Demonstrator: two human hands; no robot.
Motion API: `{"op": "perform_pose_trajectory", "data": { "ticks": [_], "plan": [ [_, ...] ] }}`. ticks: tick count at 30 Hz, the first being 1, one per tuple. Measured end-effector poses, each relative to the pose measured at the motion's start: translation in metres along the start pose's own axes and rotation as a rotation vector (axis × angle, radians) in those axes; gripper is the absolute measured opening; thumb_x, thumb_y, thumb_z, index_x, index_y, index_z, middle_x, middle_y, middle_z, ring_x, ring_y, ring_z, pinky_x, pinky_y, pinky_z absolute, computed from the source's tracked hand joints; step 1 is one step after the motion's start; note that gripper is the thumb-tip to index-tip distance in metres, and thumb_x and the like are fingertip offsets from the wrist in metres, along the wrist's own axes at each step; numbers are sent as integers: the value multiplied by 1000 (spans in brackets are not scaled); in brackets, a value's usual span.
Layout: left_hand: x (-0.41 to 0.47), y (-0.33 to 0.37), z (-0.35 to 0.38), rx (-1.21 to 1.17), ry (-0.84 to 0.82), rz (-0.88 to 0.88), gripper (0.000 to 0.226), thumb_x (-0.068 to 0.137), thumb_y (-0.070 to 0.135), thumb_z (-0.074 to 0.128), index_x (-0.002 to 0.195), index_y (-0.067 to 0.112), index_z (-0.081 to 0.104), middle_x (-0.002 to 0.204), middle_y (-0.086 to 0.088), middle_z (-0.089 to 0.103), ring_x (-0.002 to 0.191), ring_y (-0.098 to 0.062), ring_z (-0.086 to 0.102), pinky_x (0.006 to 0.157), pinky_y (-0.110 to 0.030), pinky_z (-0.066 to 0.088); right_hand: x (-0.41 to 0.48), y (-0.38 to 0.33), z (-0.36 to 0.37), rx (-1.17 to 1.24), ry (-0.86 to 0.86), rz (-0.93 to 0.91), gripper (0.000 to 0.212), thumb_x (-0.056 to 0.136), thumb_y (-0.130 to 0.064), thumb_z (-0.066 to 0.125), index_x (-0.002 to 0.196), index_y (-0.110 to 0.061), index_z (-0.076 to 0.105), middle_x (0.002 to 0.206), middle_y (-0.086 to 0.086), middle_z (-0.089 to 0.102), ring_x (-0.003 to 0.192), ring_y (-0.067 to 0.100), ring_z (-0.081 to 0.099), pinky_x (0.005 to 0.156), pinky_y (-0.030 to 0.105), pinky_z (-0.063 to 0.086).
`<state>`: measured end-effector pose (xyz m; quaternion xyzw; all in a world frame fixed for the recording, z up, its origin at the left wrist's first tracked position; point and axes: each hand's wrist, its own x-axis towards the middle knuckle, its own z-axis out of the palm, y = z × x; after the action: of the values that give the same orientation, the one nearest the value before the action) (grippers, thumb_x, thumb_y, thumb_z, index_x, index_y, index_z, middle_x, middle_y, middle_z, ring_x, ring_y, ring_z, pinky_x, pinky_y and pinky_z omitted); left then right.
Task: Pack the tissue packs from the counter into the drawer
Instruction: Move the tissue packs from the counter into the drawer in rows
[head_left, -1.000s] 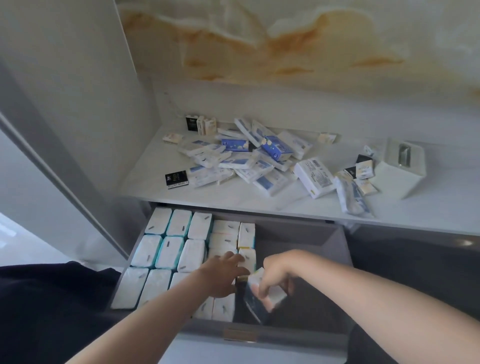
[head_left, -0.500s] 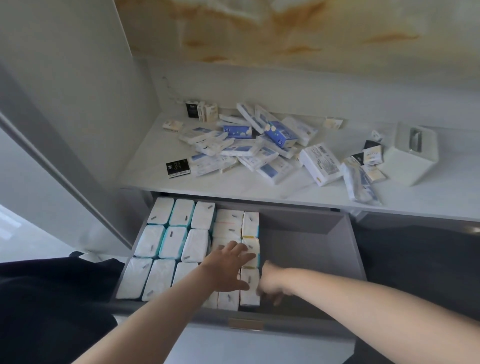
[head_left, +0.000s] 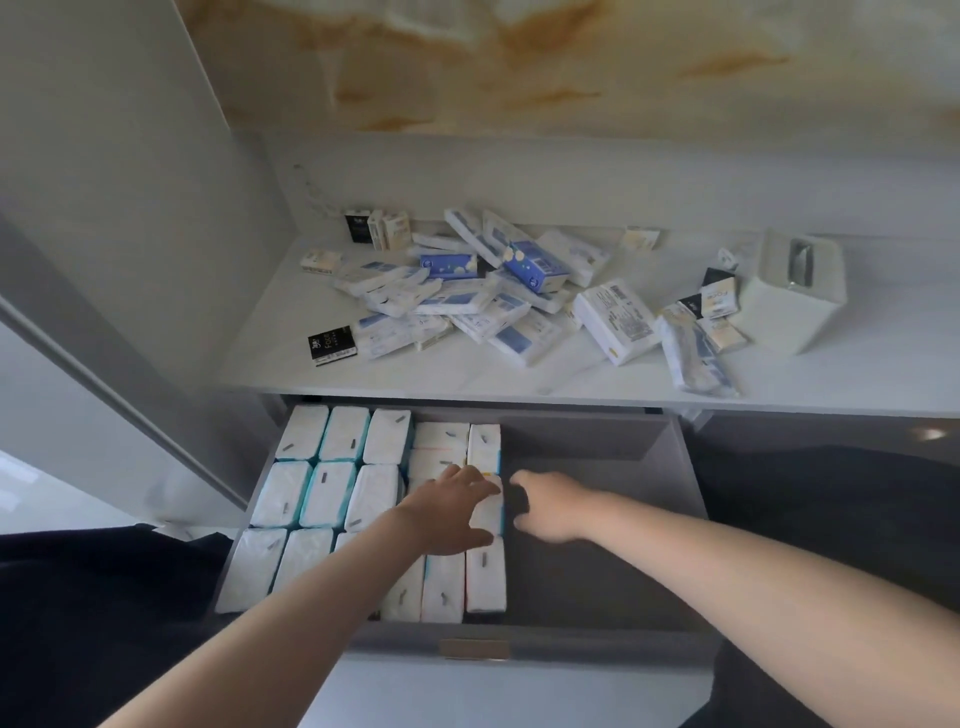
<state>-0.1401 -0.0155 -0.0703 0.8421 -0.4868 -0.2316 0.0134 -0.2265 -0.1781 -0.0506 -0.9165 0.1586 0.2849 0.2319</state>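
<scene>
The grey drawer (head_left: 597, 441) stands pulled out below the counter, its left half filled with rows of white tissue packs (head_left: 327, 493) set on edge. My left hand (head_left: 449, 512) lies flat with spread fingers on the packs in the right-most rows, pressing them. My right hand (head_left: 550, 506) hovers just right of that row over the drawer's bare grey floor, fingers loosely curled, holding nothing. A pile of blue-and-white tissue packs (head_left: 467, 301) lies on the white counter (head_left: 467, 379) behind the drawer.
A white tissue box (head_left: 795, 296) stands at the counter's right. A larger white pack (head_left: 618, 319), small black packs (head_left: 332, 345) and small cream packs (head_left: 389, 231) lie around the pile. A grey wall panel closes off the left side.
My right hand has set its tissue pack into the right-most row and lifted away with nothing in it. The left hand has stayed spread on the packs.
</scene>
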Motion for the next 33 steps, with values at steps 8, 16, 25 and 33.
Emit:
{"op": "perform_pose_trajectory", "data": {
  "ticks": [8,16,25,33],
  "plan": [
    [51,41,-89,-245,309,-47,41,92,34,59,132,28,55,123,3,58,115,-16,52,97,-29,43,-17,49,-109,-47,421,-57,29,95,-29,54,122,-29,63,121,-4,66,109,20,61,86,32,48],
    [127,87,-146,-159,401,-23,43,94,36,55,136,29,48,131,3,52,119,-18,50,96,-36,47,-7,124,-176,-134,539,291,65,80,-39,62,139,-27,40,138,11,40,126,33,42,95,43,42],
    [212,105,-162,105,291,-140,83,84,53,65,151,27,24,160,-7,10,146,-31,12,113,-47,30,37,171,-185,-102,571,85,68,89,0,47,149,-27,30,147,10,40,133,31,39,96,47,47],
    [248,113,-159,-52,268,-257,117,51,72,78,140,17,25,138,-8,29,130,-28,29,103,-46,41,71,173,-189,-269,609,102,75,83,-48,66,148,-32,31,155,12,22,147,33,10,113,49,23]
  ]
}}
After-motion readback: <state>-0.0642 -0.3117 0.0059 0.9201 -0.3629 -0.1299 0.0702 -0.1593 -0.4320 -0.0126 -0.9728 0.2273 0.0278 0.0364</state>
